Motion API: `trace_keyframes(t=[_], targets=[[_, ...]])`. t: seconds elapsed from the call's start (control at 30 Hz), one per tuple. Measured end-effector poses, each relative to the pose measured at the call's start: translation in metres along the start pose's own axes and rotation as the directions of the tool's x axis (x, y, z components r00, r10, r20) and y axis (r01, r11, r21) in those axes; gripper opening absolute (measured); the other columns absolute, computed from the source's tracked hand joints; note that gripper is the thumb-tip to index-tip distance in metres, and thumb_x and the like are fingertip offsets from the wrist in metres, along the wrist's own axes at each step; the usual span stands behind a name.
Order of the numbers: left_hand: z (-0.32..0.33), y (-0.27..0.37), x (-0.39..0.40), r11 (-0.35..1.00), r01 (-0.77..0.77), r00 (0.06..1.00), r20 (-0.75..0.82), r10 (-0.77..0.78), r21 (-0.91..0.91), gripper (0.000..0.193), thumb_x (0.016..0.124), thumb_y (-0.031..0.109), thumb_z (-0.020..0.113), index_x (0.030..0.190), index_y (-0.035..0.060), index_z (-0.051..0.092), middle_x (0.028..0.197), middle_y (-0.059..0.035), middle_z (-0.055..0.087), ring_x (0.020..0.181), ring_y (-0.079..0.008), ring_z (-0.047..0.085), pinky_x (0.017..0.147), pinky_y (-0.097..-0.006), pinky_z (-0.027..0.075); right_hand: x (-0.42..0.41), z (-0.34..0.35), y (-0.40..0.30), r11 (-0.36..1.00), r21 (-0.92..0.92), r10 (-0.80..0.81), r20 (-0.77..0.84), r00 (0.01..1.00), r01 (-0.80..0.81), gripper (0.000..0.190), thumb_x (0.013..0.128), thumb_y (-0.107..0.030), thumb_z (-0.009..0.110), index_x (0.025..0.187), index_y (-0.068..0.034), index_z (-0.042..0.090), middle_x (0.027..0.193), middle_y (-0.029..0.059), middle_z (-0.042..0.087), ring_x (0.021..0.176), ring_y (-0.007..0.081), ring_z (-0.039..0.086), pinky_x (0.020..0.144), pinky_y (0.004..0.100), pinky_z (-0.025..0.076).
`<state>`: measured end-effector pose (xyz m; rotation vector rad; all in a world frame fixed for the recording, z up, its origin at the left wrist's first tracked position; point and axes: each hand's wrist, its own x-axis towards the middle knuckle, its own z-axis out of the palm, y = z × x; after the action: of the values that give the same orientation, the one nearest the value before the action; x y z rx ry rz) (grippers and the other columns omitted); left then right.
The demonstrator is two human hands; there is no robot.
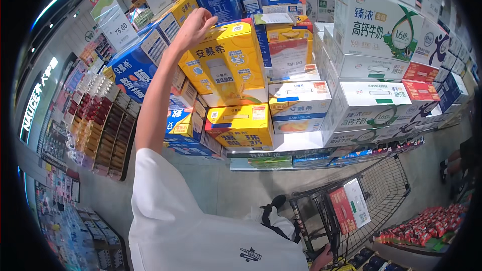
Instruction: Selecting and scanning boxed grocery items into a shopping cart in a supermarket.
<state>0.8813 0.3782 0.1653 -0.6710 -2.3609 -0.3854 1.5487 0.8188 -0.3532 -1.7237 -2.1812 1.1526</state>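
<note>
My left hand (196,26) is raised at the far left of the carton display, fingers curled by the top edge of a tall yellow yogurt carton (229,60). Whether it grips the carton's handle is hard to tell. That carton stands above another yellow carton (241,124), and blue yogurt cartons (131,69) are stacked to its left. Low at the right, my right hand (322,258) is closed on the handle of a wire shopping cart (380,188), partly cut off by the frame. A red-and-white milk carton (350,207) lies in the cart.
White milk cartons (376,26) are piled right of the yellow ones, with price signs (288,58) among them. A bottle rack (109,128) stands at the left. Red packaged goods (425,226) fill a stand beyond the cart. Part of another person (452,165) shows at the right.
</note>
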Motion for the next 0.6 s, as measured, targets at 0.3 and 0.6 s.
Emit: trace_keyframes(t=[0.3,0.6], targets=[[0.023,-0.013,0.023,0.981,0.064,0.950,0.289,-0.116,0.185,0.067,0.101,0.063,0.064,0.083,-0.0022,0.069,0.074,-0.0157,0.068,0.067,-0.0250,0.065,0.061,-0.0401,0.051,0.012,0.020,0.022,0.998,0.051,-0.024,-0.120,0.993,0.030,0.072,0.103,-0.050,0.066,0.082,0.019,0.062,0.068,0.0178,0.061,0.064,0.0241,0.048,0.064,0.0484,0.043],[0.018,0.009,0.026,0.976,0.210,0.932,0.290,-0.219,0.060,0.047,0.097,0.044,0.072,0.089,-0.0012,0.080,0.078,-0.0184,0.075,0.068,-0.0239,0.073,0.065,-0.0406,0.055,0.014,0.019,0.029,0.998,0.068,-0.009,-0.114,0.993,0.017,0.070,0.102,-0.049,0.069,0.074,0.014,0.061,0.063,0.0113,0.056,0.061,0.0203,0.045,0.058,0.0465,0.039]])
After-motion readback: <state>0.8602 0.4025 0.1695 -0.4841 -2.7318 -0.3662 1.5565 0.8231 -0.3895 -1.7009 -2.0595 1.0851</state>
